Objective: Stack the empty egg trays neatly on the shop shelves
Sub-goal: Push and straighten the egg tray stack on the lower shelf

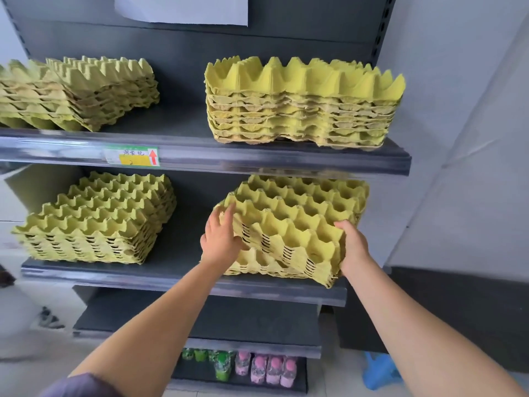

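Right end of middle shelf (143, 277): bundle of yellow egg trays (289, 224) sits between both hands, tilted and askew over a lower tray stack (252, 263) on that shelf. At its near left corner the left hand (221, 237) clasps it, fingers over the rim and thumb on the front. At the near right corner the right hand (353, 247) grips it, fingers hidden behind.

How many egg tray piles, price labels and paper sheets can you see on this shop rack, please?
Egg tray piles: 5 (upper shelf 3, if its left heap is two piles; middle shelf 2)
Price label: 1
White paper sheet: 1
Total: 7
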